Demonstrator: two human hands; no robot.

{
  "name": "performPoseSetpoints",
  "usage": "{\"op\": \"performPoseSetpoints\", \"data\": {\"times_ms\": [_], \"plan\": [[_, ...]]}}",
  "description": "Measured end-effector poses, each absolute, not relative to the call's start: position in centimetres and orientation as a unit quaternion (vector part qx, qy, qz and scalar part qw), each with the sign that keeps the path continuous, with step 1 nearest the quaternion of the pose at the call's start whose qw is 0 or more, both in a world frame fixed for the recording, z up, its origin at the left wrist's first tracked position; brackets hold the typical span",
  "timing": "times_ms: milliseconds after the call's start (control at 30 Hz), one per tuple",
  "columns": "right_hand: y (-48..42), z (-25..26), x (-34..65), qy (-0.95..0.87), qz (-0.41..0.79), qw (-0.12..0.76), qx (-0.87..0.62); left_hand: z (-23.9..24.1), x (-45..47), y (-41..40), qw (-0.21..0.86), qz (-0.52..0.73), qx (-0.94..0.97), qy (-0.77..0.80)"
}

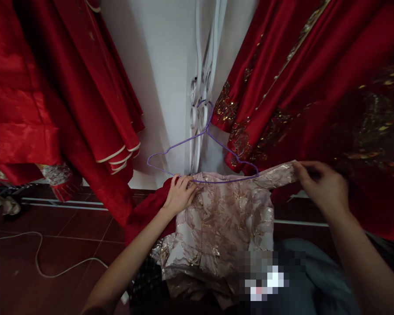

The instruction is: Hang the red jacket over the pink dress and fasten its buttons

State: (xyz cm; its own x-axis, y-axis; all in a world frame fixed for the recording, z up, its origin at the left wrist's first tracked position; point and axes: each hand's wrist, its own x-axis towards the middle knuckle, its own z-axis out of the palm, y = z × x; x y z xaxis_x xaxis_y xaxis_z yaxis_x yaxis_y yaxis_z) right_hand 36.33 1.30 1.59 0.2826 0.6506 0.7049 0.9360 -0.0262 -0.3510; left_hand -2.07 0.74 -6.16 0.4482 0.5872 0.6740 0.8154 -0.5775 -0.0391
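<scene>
A pale pink and gold brocade dress (216, 223) hangs in front of me, its top edge along the lower bar of a purple wire hanger (184, 141). My left hand (181, 192) is closed over the dress's upper left edge and the hanger's bar. Out to the right, my right hand (325, 186) pinches the end of a brocade strap or sleeve and holds it stretched sideways. The hanger's hook sits by the white scrolled metalwork (198, 113). Below, the dress's lower part drops out of sight.
Red garments (95, 87) hang at the left, and red gowns with gold embroidery (282, 83) at the right. White rack bars (65, 204) run low over the tiled floor. A pale cable (68, 264) snakes across the tiles. Shoes (9, 205) lie at far left.
</scene>
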Motion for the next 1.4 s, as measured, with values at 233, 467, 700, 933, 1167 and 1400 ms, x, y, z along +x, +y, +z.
{"op": "performPoseSetpoints", "data": {"times_ms": [233, 467, 700, 933, 1167, 1400], "plan": [[0.9, 2.2, 35.4, -0.568, -0.137, 0.425, -0.691, -5.9, -2.0, 0.8, 0.174, -0.314, -0.835, -0.417], [0.6, 3.4, 33.0, -0.58, -0.13, 0.446, -0.669, -6.0, -0.7, 1.0, 0.165, -0.315, -0.836, -0.418], [0.2, 3.1, 34.4, -0.605, -0.153, 0.413, -0.663, -6.0, -1.4, 0.9, 0.167, -0.318, -0.831, -0.424], [-0.1, 3.3, 35.3, -0.622, -0.16, 0.385, -0.663, -5.9, -1.9, 1.1, 0.168, -0.322, -0.83, -0.424], [-0.5, 3.4, 35.9, -0.632, -0.143, 0.379, -0.661, -5.9, -2.0, 1.2, 0.171, -0.324, -0.828, -0.424], [-0.8, 3.2, 36.2, -0.629, -0.165, 0.375, -0.661, -5.8, -2.1, 1.5, 0.164, -0.326, -0.828, -0.425]]}}
